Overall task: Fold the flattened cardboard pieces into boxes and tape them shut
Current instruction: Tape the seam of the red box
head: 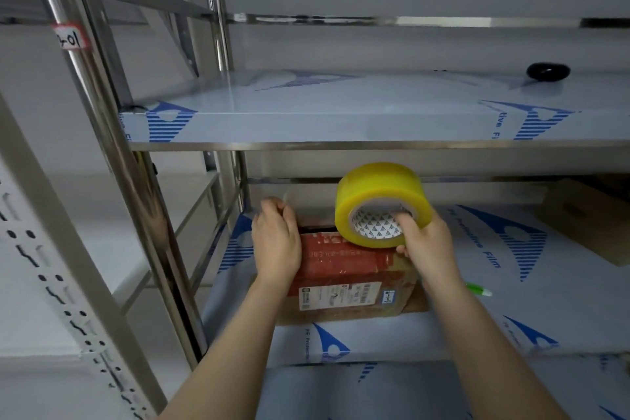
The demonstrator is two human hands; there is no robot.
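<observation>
There's the bright yellow roll of packing tape (381, 201), its white core dotted with little blue-grey triangles. Under it the brown cardboard box (344, 269), banded red across the top, with a white printed label. The pale shelf film (341, 106) carries blue striped triangle logos. There's a green pen (477, 290) at right and a black round object (548, 72) up high

I work in the gap between two shelves. The upper shelf (375, 123) crosses the middle of the frame, close above the yellow tape roll (378, 194) that my right hand (428, 244) grips, so there is little room upward. At left the steel post (136, 201) stands near my left hand (276, 242), whose fingers pinch the tape strip (286, 196). The box (347, 283) fills the centre. To its right the lower shelf (531, 300) lies open, but for a green pen (477, 290) just beside my right wrist and a cardboard piece (586, 218) at the right edge.
</observation>
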